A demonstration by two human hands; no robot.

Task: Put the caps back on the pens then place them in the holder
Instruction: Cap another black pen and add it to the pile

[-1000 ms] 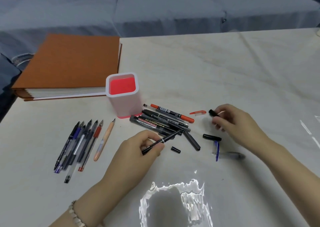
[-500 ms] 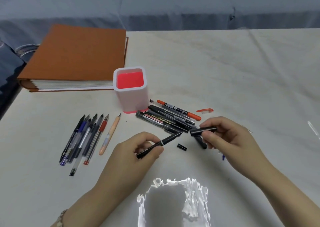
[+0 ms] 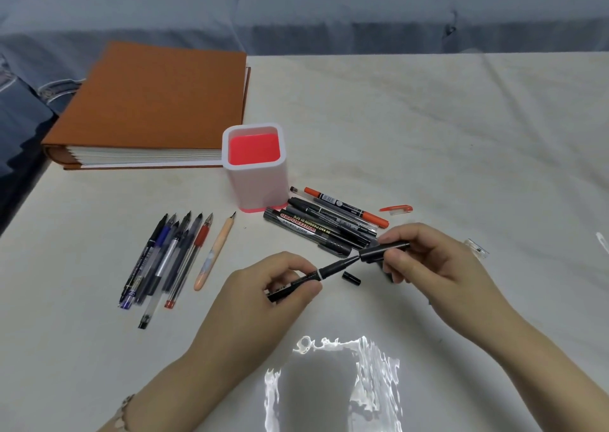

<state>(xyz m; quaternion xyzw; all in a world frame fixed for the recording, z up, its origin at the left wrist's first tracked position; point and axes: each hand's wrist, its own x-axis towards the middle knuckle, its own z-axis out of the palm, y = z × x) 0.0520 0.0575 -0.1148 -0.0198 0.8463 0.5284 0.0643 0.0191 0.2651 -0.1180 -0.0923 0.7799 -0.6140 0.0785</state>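
A blue-grey sofa [image 3: 296, 9] spans the far edge of the view. In front of it stands a white table [image 3: 445, 141] with a glossy surface. An orange binder [image 3: 158, 102] lies flat on the far-left corner of the table.

The left hand [image 3: 263, 295] is closed around the rear half of a black pen [image 3: 329, 268], thumb and curled fingers pinching the barrel. The pen points up and to the right, raised above the table. The right hand [image 3: 435, 263] pinches a black cap [image 3: 384, 250] between thumb and fingers. The open end of the cap faces the pen tip. Tip and cap mouth meet; whether the tip has entered cannot be told.

The holder [image 3: 257, 184], a white square cup with a red interior, stands upright just beside the near-right corner of the binder. No pens are in it.

A pile of markers [image 3: 329, 229] lies to the right of the holder base, between the holder and the right hand. A row of uncapped pens [image 3: 164, 260] lies side by side to the left, tips pointing away. A peach pen [image 3: 214, 253] lies just right of this row.

A red cap [image 3: 395, 208] lies past the pile. A clear cap [image 3: 476, 248] lies to the right of the right hand. A short black cap [image 3: 351, 278] lies on the table below the held pen.
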